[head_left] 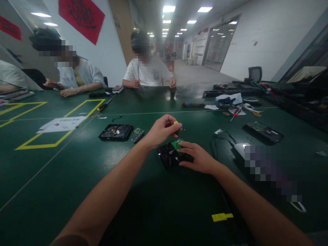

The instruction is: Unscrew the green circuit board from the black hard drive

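A black hard drive [165, 156] with a green circuit board [175, 145] on it lies on the table in front of me. My left hand [165, 129] is closed round a screwdriver [176, 123] with a yellow-topped handle. Its thin shaft stands upright over the green board; the tip is too small to make out. My right hand [196, 157] holds the right end of the drive, its fingertips on the board and its thumb by the near edge. That hand covers part of the drive.
To the left lie another open drive [116, 132] and a loose circuit board [137, 135]. At right are a third drive [263, 132], a cable [216, 147] and a white-ended device [242, 148]. A red screwdriver [234, 115] lies farther back. Several people sit across the table.
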Motion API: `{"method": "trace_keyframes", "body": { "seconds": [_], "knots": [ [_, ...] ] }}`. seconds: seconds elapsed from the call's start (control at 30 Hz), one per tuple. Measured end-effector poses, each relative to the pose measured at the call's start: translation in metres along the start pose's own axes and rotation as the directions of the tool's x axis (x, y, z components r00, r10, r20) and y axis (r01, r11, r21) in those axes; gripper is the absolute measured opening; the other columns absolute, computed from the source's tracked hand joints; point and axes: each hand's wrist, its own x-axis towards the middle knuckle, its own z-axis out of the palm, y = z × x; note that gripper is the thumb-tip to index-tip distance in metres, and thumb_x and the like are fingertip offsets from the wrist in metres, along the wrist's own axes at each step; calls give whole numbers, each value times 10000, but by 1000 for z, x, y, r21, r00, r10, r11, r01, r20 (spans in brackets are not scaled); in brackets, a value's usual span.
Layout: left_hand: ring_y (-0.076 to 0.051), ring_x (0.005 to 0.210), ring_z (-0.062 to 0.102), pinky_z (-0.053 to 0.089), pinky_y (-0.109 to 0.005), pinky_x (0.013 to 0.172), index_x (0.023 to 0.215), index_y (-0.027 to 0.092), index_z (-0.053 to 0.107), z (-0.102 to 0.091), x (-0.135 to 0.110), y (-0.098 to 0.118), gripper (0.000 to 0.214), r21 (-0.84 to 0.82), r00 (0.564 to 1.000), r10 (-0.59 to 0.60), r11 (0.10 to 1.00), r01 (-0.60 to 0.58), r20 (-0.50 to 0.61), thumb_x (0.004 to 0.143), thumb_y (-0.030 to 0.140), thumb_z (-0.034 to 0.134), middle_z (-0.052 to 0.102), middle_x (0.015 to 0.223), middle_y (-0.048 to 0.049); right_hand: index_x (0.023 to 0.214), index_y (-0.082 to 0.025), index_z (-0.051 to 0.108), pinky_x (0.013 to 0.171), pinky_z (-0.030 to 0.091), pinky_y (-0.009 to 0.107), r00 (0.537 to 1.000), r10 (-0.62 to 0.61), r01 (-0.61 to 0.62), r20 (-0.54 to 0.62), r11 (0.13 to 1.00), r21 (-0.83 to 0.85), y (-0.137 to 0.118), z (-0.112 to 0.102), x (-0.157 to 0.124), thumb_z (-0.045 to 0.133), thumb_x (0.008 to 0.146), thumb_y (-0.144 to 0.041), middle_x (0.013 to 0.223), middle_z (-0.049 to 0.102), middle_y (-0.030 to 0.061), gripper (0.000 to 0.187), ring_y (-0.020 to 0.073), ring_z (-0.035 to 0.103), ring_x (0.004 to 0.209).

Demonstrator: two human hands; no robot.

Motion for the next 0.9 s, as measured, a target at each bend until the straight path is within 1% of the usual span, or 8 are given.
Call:
{"method": "trace_keyframes", "body": {
  "seconds": [0.17,0.27,0.33,0.4,0.6,0.7,0.8,0.9],
  "knots": [
    [-158,864,667,572,-265,707,1142,174,693,-1,0,-2,332,25,997,28,999,-30,73,942,435,739,713,958,-62,1319,-252,732,1142,522,601,1000,-2,2,8,1000,1,3,2,0,834,884,-400,1520,631,145,471,371,605,1406],
    [-180,925,663,573,-271,716,1115,174,741,-3,1,-4,329,-43,996,2,999,2,85,977,467,681,704,1000,-82,1318,-244,730,1151,519,588,1000,-4,4,16,1000,-1,3,2,0,819,898,-397,1519,632,145,456,363,604,1408],
    [-198,963,662,584,-287,726,1091,172,750,-3,2,-4,309,-124,995,-25,992,37,94,994,448,649,701,1015,-95,1320,-230,729,1150,522,581,1000,-4,4,23,1000,-4,2,1,1,813,903,-398,1519,630,151,457,361,607,1404],
    [-202,972,661,591,-294,729,1072,173,752,-3,2,-4,274,-160,995,-39,986,54,94,990,414,652,697,1016,-97,1316,-219,731,1142,531,573,1000,-7,7,26,1000,-5,0,0,1,809,906,-396,1514,633,156,453,358,615,1395],
    [-169,897,651,601,-281,710,1022,161,730,-2,1,-1,279,-63,999,-27,998,28,23,941,428,731,691,1007,-81,1299,-236,739,1134,540,575,1000,-9,9,13,1000,-3,0,-1,2,823,895,-378,1509,637,148,437,361,616,1395],
    [-148,835,637,595,-268,683,965,152,705,-1,1,-2,292,-12,1000,4,1000,-5,-12,906,428,779,683,946,-62,1312,-247,733,1143,530,588,1000,0,0,29,1000,-4,1,1,1,821,899,-384,1525,627,140,444,364,600,1412],
    [-131,757,625,574,-256,633,909,152,649,3,0,-5,318,-15,998,20,1000,-21,-55,866,411,828,674,860,-43,1322,-252,730,1156,513,610,999,21,-21,41,1000,-12,1,1,0,821,898,-393,1539,616,136,456,371,586,1426],
    [-128,739,626,559,-250,613,914,166,603,7,0,-7,340,-44,997,18,999,-21,-72,847,395,846,695,873,-50,1320,-238,732,1158,510,611,999,31,-31,34,1000,0,0,0,0,826,892,-377,1541,612,143,460,375,579,1431]
  ]
}}
